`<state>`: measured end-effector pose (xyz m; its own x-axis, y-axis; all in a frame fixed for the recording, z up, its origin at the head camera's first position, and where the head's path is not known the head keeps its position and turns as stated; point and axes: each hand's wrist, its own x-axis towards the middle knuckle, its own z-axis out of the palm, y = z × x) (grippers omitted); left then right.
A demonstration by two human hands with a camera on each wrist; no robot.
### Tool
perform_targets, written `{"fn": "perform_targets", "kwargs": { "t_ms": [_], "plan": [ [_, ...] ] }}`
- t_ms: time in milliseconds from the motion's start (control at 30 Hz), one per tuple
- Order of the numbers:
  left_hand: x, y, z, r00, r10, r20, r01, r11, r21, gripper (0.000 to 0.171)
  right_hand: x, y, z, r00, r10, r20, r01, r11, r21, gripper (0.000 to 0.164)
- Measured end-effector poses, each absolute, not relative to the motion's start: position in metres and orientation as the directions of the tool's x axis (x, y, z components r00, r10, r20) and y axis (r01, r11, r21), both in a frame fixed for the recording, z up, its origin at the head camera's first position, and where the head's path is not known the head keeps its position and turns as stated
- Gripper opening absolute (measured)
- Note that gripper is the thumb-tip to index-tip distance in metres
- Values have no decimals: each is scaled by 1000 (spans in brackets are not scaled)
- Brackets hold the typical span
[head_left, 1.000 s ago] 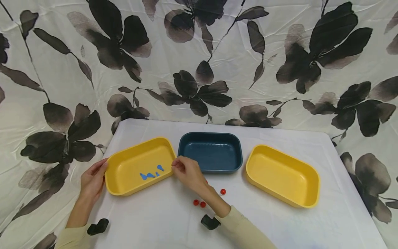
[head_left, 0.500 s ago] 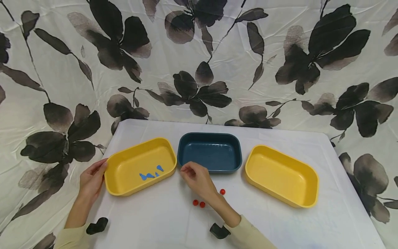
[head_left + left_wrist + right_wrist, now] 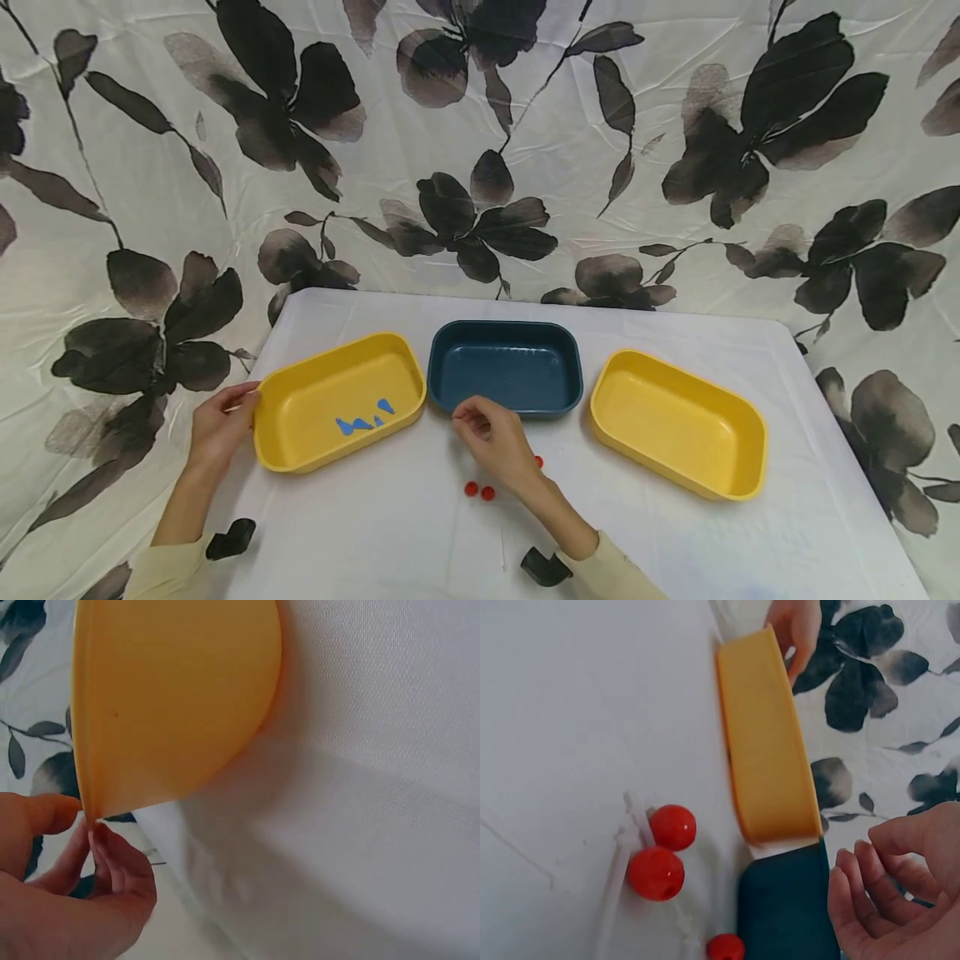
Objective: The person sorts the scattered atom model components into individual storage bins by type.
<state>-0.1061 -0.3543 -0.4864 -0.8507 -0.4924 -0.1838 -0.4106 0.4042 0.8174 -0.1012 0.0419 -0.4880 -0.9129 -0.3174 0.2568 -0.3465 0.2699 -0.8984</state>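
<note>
The head camera looks forward and down from above; both wrist cameras, nearer, share the left smooth yellow oblong tray [image 3: 322, 396].

Bkgd cloth [image 3: 570, 167] off-white w/ lg floral print: petals & leaves in charcoal, grey & faded brownish-mauve, thin dk stems. Tablecloth [image 3: 390, 533] plain white, fine woven texture in L wrist view, shadows greyish. L tray [image 3: 315, 400] & R tray [image 3: 682, 433] both solid yellow; L one looks more orange in wrist views, w/ a tiny dk speck on its side. Mid tray [image 3: 506, 375] dk teal-blue, pale glints inside. Shapes [image 3: 386, 406] in L tray med blue. Beads [image 3: 487, 493] bright red, white highlights. Sleeves [image 3: 168, 571] pale yellow, wrist mounts [image 3: 231, 540] black.
</note>
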Motion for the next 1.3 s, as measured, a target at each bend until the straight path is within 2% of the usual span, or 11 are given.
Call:
{"fn": "perform_targets", "kwargs": {
  "t_ms": [267, 533, 800, 1067, 1300],
  "plan": [
    [-101, -342, -472, -839, -528, -134, -442, 514, 735, 45, -96, 57, -489, -922, -286, 262, -340, 271, -901, 5],
    [-95, -325, -462, -873, -479, -88, -372, 539, 756, 41, -91, 67, -491, -935, -240, 261, -328, 308, -893, 8],
    [-92, -300, -462, -886, -449, -115, -358, 505, 786, 39, -85, 78, -492, -948, -200, 248, -304, 330, -894, 12],
    [-90, -274, -455, -902, -397, -167, -349, 445, 825, 44, -76, 93, -497, -960, -150, 237, -276, 361, -891, 16],
    [-88, -252, -453, -913, -351, -208, -342, 378, 860, 44, -73, 110, -501, -950, -108, 294, -312, 406, -859, 17]
  ]
}}
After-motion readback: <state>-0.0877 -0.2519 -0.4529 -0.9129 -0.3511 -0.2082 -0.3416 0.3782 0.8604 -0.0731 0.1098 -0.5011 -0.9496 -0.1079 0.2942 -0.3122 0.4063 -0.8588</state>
